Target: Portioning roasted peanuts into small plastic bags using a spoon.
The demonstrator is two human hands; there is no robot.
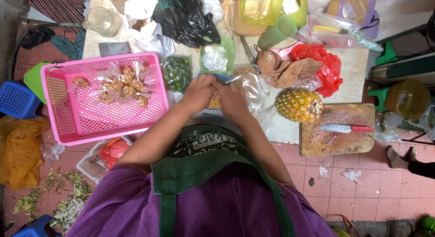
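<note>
- Both my arms reach fwd from the purple sleeves, elbows bent out, forearms converging at the table's near edge.
- L hand [198, 93]: back of hand up, fingers curled down and closed round sth small near the middle; can't tell exactly what the fingertips pinch, they're hidden under the knuckles.
- R hand [231, 100]: knuckles up, fingers folded in tight, touching the L hand. A thin metal tool [233, 79] sticks out just past the two hands, shiny tip pointing away-right; looks gripped by the R hand, not 100% sure.
- Both hands sit over a clear plastic bag [252, 90] w/ small tan bits inside, right in front of my green apron [199, 173].
- Pink basket [61, 110] just L of the L hand, holds a clear bag of brown lumpy pieces [122, 85].
- Bag of green fruit [176, 73] just beyond L hand, touching the basket's corner.
- Pineapple [299, 105] lies on its side R of the R hand, near but apart.
- Wooden cutting board [335, 139] further R, knife [346, 128] w/ red handle flat on it, well apart from the hands.
- Red plastic bag [328, 67] and brown cloth [283, 69] behind the pineapple.
</note>
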